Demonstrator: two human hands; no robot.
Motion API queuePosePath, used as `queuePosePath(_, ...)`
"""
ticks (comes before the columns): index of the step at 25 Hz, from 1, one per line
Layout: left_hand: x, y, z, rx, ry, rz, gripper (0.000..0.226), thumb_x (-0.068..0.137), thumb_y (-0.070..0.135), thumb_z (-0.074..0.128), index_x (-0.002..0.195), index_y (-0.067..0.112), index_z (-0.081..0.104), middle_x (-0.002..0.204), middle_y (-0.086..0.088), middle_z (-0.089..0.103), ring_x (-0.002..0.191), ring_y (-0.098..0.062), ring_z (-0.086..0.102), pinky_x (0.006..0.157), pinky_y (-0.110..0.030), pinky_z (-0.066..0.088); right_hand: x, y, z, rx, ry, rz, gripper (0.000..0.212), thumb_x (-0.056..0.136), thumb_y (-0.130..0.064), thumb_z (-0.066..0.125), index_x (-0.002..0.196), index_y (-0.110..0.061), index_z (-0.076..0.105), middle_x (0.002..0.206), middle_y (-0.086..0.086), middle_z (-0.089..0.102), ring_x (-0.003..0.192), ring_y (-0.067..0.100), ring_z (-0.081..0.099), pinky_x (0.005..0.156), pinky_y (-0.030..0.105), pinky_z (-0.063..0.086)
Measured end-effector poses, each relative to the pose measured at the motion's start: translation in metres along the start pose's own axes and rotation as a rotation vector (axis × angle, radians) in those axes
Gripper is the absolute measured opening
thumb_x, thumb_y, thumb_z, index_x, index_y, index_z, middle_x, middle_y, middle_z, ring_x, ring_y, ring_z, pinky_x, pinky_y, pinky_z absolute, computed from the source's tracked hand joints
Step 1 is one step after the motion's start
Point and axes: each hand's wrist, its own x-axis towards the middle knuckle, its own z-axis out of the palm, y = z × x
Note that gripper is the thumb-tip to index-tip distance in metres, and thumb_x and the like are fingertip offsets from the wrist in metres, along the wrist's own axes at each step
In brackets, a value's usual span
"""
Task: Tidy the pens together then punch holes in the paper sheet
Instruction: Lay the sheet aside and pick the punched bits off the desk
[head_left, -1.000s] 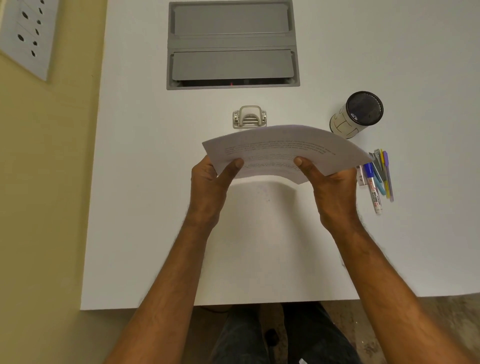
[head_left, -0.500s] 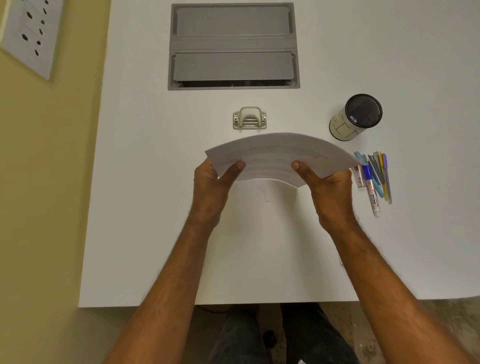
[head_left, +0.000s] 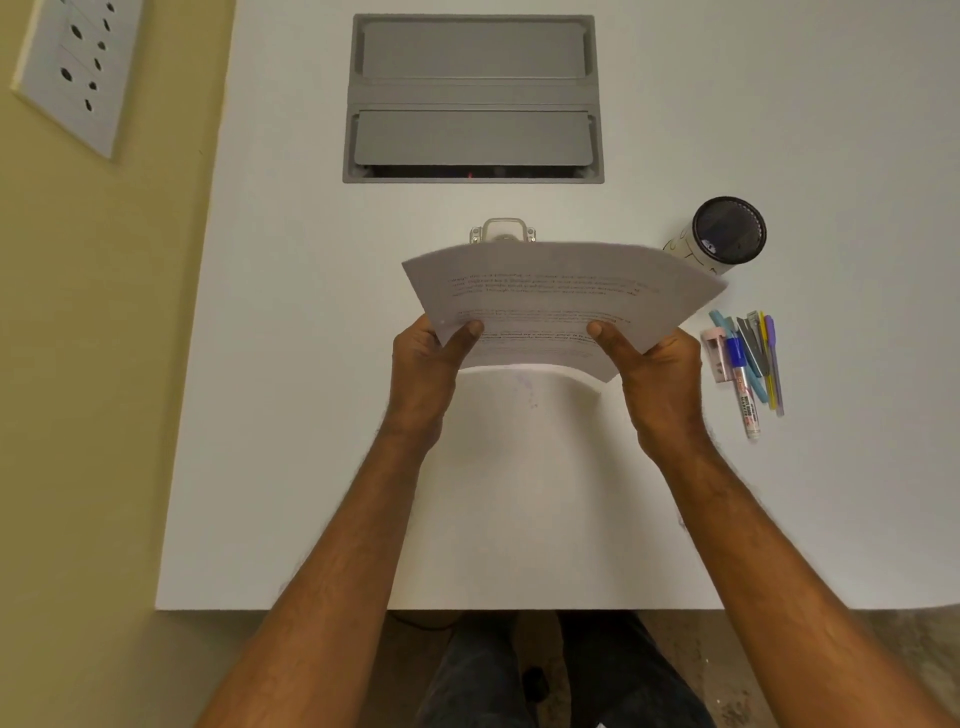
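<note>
- Head view, step in hand: paper sheet (head_left: 550, 301) is held above the table (head_left: 291, 415) with its far edge over the hole punch (head_left: 503, 232), hiding the punch's near part. Pens look already gathered, so I judge this the punching stage.
- Left hand (head_left: 423, 376) pinches the sheet's near left edge, thumb on top, other fingers hidden beneath. Right hand (head_left: 657, 384) pinches the near right edge the same way.
- Next move, as I judge it: slide the far edge level into the punch's slot, centred, then free one hand to press the lever.
- Sheet: white, printed lines of text too blurred to read, bowed upward in an arc between the hands; no holes visible.
- Pens (head_left: 748, 358): one bundle lying side by side, right of the right hand, near a dark-topped cup (head_left: 724, 234).
</note>
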Motion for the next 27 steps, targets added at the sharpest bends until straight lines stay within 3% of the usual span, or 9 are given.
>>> queuePosePath(5,-0.007,0.016,-0.015,-0.063,-0.003,0.040,0.013,0.098,0.019,0.068,0.109,0.024,0.074,0.110,0.002,0.079,0.097,-0.017,0.076,0.081,-0.028,0.061,0.002,-0.013,0.000,0.021,0.002,0.004,0.018,0.092,-0.032,0.077,0.098,-0.049,0.073,0.103,-0.023,0.078,0.093,0.007,0.077,0.069,0.019,0.061)
queuePosePath(9,-0.018,0.010,-0.033,-0.041,0.055,-0.061,0.010,0.102,0.018,0.063,0.100,0.013,0.072,0.098,-0.001,0.080,0.085,-0.015,0.075,0.074,-0.028,0.060,0.002,-0.007,0.011,0.100,-0.044,0.099,0.023,0.092,-0.027,0.077,0.091,-0.050,0.077,0.100,-0.017,0.081,0.089,0.009,0.079,0.065,0.018,0.060)
queuePosePath(14,-0.033,-0.010,-0.054,0.027,0.142,-0.147,0.021,0.106,0.019,0.055,0.105,0.010,0.074,0.102,-0.006,0.080,0.085,-0.016,0.074,0.074,-0.027,0.060,-0.006,0.024,0.032,0.157,-0.100,0.231,0.022,0.092,-0.019,0.077,0.114,-0.020,0.076,0.113,0.000,0.080,0.102,0.020,0.078,0.079,0.029,0.063)
queuePosePath(17,-0.039,-0.023,-0.068,0.029,0.202,-0.185,0.021,0.106,0.020,0.055,0.104,0.013,0.076,0.098,-0.002,0.081,0.084,-0.014,0.075,0.071,-0.026,0.060,-0.013,0.041,0.043,0.149,-0.111,0.247,0.018,0.095,-0.022,0.075,0.113,-0.022,0.075,0.114,-0.001,0.080,0.102,0.017,0.077,0.077,0.025,0.062)
queuePosePath(19,-0.041,-0.036,-0.078,0.034,0.246,-0.213,0.022,0.105,0.020,0.055,0.102,0.011,0.075,0.098,-0.006,0.080,0.084,-0.018,0.074,0.074,-0.033,0.061,-0.017,0.053,0.049,0.119,-0.101,0.263,0.012,0.096,-0.023,0.073,0.108,-0.022,0.074,0.108,-0.002,0.081,0.097,0.014,0.078,0.075,0.022,0.060)
queuePosePath(23,-0.046,-0.060,-0.107,0.033,0.317,-0.250,0.023,0.105,0.018,0.055,0.102,0.010,0.075,0.100,-0.008,0.080,0.086,-0.019,0.074,0.077,-0.033,0.061,-0.029,0.079,0.068,0.030,-0.143,0.277,0.009,0.101,-0.022,0.066,0.108,-0.017,0.071,0.088,-0.010,0.080,0.080,0.004,0.074,0.067,0.015,0.055)
queuePosePath(27,-0.050,-0.082,-0.140,0.052,0.387,-0.281,0.022,0.105,0.018,0.055,0.101,0.011,0.076,0.100,-0.007,0.080,0.090,-0.023,0.075,0.084,-0.041,0.061,-0.038,0.099,0.096,-0.049,-0.216,0.236,0.009,0.102,-0.023,0.064,0.098,-0.027,0.071,0.072,-0.018,0.069,0.059,-0.005,0.057,0.053,0.007,0.044)
